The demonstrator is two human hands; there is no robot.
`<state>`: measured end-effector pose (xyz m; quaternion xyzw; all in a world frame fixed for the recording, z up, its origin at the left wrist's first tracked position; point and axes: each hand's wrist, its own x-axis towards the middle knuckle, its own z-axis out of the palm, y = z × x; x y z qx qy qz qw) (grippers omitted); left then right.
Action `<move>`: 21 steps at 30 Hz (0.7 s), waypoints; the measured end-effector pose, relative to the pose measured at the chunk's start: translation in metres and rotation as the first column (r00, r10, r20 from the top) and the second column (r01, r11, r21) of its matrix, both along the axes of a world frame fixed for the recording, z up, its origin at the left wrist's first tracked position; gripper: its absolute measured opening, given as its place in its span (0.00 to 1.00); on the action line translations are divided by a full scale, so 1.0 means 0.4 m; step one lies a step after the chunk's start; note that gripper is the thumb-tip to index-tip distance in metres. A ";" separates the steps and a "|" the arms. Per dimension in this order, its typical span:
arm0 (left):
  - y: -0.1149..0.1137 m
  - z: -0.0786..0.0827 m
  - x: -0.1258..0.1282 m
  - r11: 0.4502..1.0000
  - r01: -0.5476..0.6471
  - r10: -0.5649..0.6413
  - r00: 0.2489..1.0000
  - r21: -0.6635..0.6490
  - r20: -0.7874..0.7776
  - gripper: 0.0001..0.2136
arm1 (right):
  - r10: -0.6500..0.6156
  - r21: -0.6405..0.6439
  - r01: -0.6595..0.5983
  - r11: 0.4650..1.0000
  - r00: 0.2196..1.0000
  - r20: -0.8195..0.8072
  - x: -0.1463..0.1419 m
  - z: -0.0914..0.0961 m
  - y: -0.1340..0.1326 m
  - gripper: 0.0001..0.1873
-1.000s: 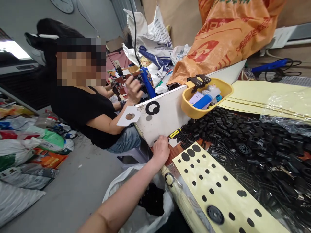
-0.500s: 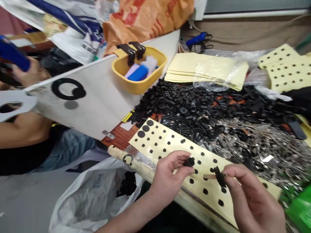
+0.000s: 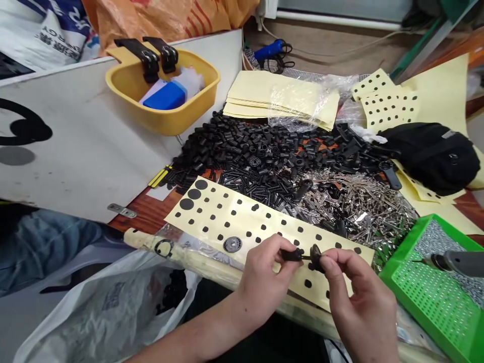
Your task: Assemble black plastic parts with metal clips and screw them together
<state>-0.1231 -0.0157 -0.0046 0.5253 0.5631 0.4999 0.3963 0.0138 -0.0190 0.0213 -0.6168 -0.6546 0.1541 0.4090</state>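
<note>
My left hand [image 3: 264, 282] pinches a small black cylindrical part [image 3: 291, 255] between thumb and fingers. My right hand [image 3: 359, 297] holds a round black plastic piece [image 3: 315, 257] at its fingertips. A thin metal pin seems to join the two parts, which nearly touch. Both hands are above a cream sheet with black adhesive dots [image 3: 234, 227]. Beyond them lies a large heap of loose black cylinders and screws [image 3: 257, 161], running into a mass of small silver metal pins [image 3: 359, 206].
A green mesh tray [image 3: 434, 297] with a power screwdriver [image 3: 463, 263] sits at the right. A white plastic bag [image 3: 102, 307] holding black parts hangs at the table's near edge. A white board [image 3: 83, 136] carries a yellow caddy [image 3: 162, 96]. Stacked cream sheets [image 3: 280, 96] and a black bag [image 3: 427, 156] lie behind.
A second ago my left hand rested at the white board's edge. Now both hands hold parts together over the dotted sheet, and the two parts have come closer. The view has swung right, away from the seated person.
</note>
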 end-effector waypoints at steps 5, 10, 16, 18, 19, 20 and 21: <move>-0.004 -0.022 0.002 0.992 0.038 -0.023 0.992 0.123 -0.126 0.08 | 0.094 0.049 -0.101 0.994 0.987 0.127 0.002 -0.016 0.007 0.07; -0.005 -0.049 0.000 0.984 0.053 -0.026 0.988 0.171 -0.153 0.10 | 0.134 -0.091 -0.127 0.988 0.989 0.070 0.006 -0.045 0.013 0.09; -0.004 -0.066 -0.007 0.986 0.052 -0.025 0.986 0.160 -0.166 0.10 | 0.142 -0.376 -0.209 0.903 0.970 -0.199 0.021 -0.060 0.023 0.11; -0.003 -0.071 -0.009 0.986 0.077 -0.048 0.981 0.149 -0.187 0.10 | 0.127 -0.412 -0.216 0.885 0.964 -0.233 0.024 -0.060 0.026 0.11; -0.003 -0.074 -0.009 0.985 0.090 -0.060 0.979 0.146 -0.195 0.10 | 0.118 -0.427 -0.213 0.879 0.964 -0.238 0.026 -0.060 0.028 0.10; -0.003 -0.076 -0.009 0.984 0.100 -0.070 0.977 0.145 -0.201 0.10 | 0.111 -0.440 -0.213 0.872 0.963 -0.246 0.026 -0.061 0.030 0.10; -0.003 -0.078 -0.009 0.983 0.109 -0.077 0.975 0.150 -0.207 0.10 | 0.106 -0.449 -0.221 0.866 0.958 -0.267 0.027 -0.061 0.031 0.09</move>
